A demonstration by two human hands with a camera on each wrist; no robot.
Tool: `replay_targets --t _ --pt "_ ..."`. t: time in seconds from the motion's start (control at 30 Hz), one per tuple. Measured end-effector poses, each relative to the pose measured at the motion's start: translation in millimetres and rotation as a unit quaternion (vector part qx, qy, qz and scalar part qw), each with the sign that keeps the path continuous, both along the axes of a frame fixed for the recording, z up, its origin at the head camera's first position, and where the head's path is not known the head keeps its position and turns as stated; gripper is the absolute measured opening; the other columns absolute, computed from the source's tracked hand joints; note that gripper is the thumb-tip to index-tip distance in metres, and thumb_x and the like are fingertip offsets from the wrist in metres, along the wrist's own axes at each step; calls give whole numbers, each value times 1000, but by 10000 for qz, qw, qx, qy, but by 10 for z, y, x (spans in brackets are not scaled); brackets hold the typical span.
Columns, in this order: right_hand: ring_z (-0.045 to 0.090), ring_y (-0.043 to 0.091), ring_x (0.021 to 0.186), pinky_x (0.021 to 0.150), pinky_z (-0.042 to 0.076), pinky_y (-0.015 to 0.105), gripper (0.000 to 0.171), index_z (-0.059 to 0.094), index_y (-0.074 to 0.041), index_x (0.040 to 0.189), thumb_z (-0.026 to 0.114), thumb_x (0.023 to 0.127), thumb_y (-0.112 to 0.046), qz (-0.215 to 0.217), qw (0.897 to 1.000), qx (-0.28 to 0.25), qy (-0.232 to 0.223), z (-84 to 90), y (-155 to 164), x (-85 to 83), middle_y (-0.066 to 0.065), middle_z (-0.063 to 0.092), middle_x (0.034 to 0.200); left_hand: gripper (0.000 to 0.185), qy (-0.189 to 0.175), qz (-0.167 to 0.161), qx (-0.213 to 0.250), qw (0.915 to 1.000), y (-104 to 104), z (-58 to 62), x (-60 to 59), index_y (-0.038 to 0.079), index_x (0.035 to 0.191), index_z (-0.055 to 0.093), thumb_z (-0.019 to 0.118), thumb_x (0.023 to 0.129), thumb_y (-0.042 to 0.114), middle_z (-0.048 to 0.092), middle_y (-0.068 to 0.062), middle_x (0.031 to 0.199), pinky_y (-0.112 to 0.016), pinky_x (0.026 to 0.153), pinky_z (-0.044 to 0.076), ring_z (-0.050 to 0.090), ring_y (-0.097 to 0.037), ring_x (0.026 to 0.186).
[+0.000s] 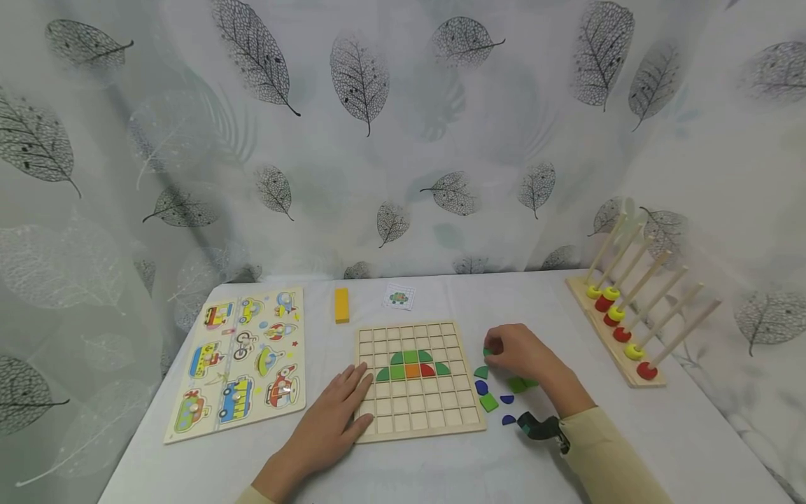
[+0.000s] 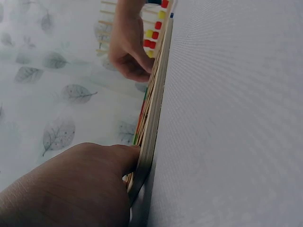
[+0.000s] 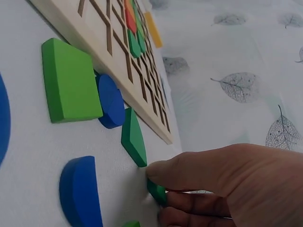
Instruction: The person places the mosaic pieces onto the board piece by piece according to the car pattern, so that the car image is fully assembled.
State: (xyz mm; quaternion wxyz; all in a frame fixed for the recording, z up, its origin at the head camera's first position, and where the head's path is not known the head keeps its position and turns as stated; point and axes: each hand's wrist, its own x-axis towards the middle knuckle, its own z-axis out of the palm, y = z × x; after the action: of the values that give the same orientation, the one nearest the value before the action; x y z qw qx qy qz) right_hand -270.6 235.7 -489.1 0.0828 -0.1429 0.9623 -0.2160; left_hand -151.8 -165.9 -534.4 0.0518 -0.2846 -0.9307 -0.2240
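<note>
A wooden grid board (image 1: 420, 438) lies in the middle of the table, with green, orange and red pieces (image 1: 412, 370) set in its upper cells. My left hand (image 1: 329, 423) rests on the board's left edge, fingers extended. In the left wrist view its thumb (image 2: 124, 158) lies at the rim. To the right of the board, my right hand (image 1: 522, 355) pinches a small dark green piece (image 3: 156, 191) between thumb and fingers, which partly hide it. Close by lie a green quarter-circle piece (image 3: 134, 137), a light green square (image 3: 71, 81) and blue rounded pieces (image 3: 81, 191).
A vehicle puzzle board (image 1: 236, 364) lies at the left. Behind the grid are a yellow block (image 1: 341, 306) and a pattern card (image 1: 399, 297). On the right stands a wooden peg rack (image 1: 620, 350) with red and yellow beads. Light green pieces (image 1: 518, 384) lie beneath the right hand.
</note>
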Motion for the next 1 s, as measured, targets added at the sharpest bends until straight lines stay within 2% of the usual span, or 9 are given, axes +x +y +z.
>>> replay_targets --t 0.37,0.5,0.73,1.0 --pt "58 17 81 74 55 38 15 80 -9 105 85 91 -11 -27 9996 -159 243 38 -37 16 -3 66 86 68 72 -9 -20 10000 -15 9 -8 1 165 44 62 110 36 31 -15 175 -53 131 24 29 -38 161" --pt "57 17 81 72 54 36 18 81 -9 109 85 92 -12 68 9986 -273 449 93 -63 25 -4 66 88 67 42 -3 -4 10000 -17 14 -9 1 165 44 62 110 36 31 -15 175 -53 131 24 29 -38 161" --pt "59 18 87 77 57 36 21 81 -10 114 85 93 -13 107 9979 -329 540 251 -165 107 -4 68 95 67 -28 7 14 10000 -12 17 -5 2 165 44 62 110 36 31 -14 176 -53 131 24 28 -38 161" --pt "59 17 88 75 57 34 21 81 -10 112 87 92 -10 328 9953 -447 792 403 -287 235 -4 68 97 67 -93 18 -38 9999 -7 10 -5 2 165 43 61 111 37 30 -14 176 -52 131 23 27 -37 161"
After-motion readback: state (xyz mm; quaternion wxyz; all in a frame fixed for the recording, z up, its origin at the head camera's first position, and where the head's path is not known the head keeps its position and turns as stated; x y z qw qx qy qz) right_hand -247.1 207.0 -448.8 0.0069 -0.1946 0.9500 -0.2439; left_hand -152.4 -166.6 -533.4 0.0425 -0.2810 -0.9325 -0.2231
